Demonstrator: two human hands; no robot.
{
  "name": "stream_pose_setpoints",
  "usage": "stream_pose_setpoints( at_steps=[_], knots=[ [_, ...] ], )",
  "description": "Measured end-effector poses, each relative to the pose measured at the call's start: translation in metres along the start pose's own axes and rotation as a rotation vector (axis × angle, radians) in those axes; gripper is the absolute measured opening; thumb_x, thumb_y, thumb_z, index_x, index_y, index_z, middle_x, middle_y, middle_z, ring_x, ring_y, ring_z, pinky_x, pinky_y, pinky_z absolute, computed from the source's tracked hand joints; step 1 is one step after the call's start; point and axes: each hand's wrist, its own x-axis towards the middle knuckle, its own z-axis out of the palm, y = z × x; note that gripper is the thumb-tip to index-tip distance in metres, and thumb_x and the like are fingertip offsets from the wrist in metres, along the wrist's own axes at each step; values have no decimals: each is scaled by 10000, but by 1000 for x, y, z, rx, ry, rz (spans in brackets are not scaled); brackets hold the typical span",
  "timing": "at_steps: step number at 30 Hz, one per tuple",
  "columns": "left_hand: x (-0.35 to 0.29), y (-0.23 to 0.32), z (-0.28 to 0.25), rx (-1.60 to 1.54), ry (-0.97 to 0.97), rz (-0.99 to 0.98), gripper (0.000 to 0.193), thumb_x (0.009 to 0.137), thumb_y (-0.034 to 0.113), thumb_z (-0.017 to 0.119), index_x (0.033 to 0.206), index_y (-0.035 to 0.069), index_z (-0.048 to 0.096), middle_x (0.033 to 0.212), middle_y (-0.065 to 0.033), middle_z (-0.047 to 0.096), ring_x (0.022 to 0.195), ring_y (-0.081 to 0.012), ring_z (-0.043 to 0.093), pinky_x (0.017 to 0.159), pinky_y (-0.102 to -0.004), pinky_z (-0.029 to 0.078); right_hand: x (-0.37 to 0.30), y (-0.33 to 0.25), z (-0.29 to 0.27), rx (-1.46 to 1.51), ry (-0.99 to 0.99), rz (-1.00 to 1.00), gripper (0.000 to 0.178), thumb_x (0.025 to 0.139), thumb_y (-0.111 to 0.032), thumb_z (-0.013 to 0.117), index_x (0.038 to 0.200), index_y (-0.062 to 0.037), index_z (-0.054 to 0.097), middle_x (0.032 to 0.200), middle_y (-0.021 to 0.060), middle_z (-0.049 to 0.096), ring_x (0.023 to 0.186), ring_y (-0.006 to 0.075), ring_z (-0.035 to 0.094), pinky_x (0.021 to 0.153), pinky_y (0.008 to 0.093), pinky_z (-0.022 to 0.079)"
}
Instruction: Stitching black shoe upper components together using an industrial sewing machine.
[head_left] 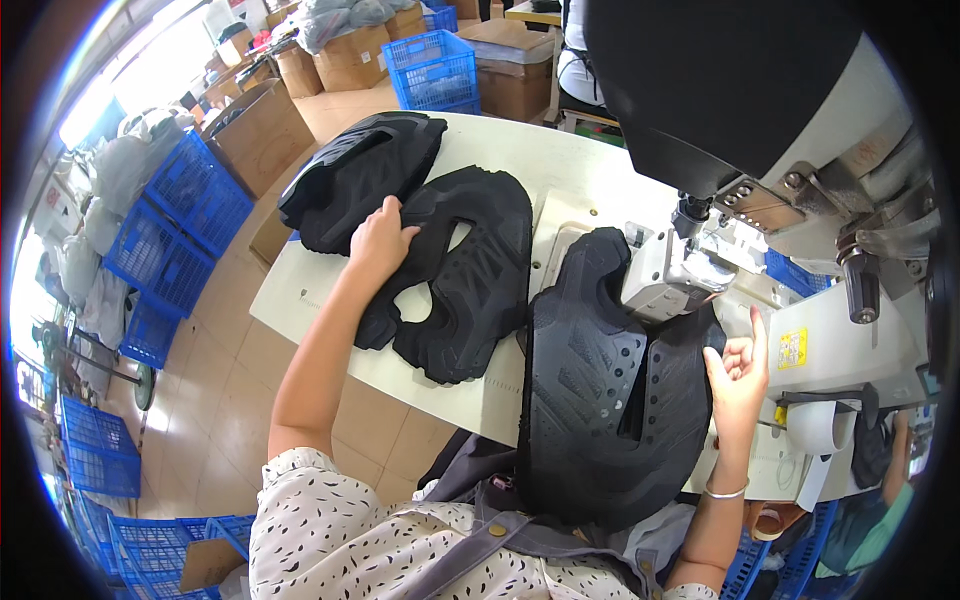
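Just beside the right hand (pixel 738 378), thumb side, a black shoe upper (pixel 585 400)

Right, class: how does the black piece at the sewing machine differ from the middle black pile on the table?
The black piece overhangs the near edge of the table, while the middle pile lies wholly on top. The piece has a narrow slit flanked by round holes; the pile shows wider openings. Both are black, with patterned surfaces.
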Motion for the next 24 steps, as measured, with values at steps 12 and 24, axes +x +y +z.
stream_pose_setpoints(
  at_steps=[12, 24],
  knots=[
    [-177, 139, 12, -481, -54, 613, 820, 718, 324, 696, 1321, -21, 261, 1374, -254, 225, 1291, -401, 202, 1036, -449, 216, -78, -24, -13, 620, -349, 201, 478, 801, -65, 550, 1223, 72, 372, 898, 135, 584, 724, 181, 592, 579, 243, 501],
    [-172, 180, -32, -1905, -1037, -115, 321, 917, 179, 469, 1149, -42, 484, 1096, -106, 588, 964, -160, 573, 839, -303, 468, -58, -63, 3, 1007, -100, 304, 329, 830, -63, 516, 1120, 73, 438, 906, 239, 606, 654, 241, 638, 526, 320, 555]
  ],
)
